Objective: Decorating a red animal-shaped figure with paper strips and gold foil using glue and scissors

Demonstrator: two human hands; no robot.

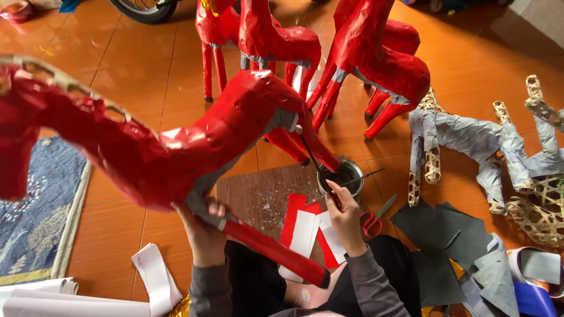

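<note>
Red paper horse point(176, 147) hangs tilted across my lap; my left hand point(202, 226) is wrapped around its front leg. Right hand point(343, 214) pinches a brush point(311, 155) against the hindquarters, above the metal glue bowl point(343, 173). I'd judge thin strokes best.

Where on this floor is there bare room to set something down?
Bare tiles lie between the blue rug and the wooden board, and at upper left before the standing red figures. It is crowded on the right: bowl, scissors, grey paper sheets, grey wrapped frames.
</note>
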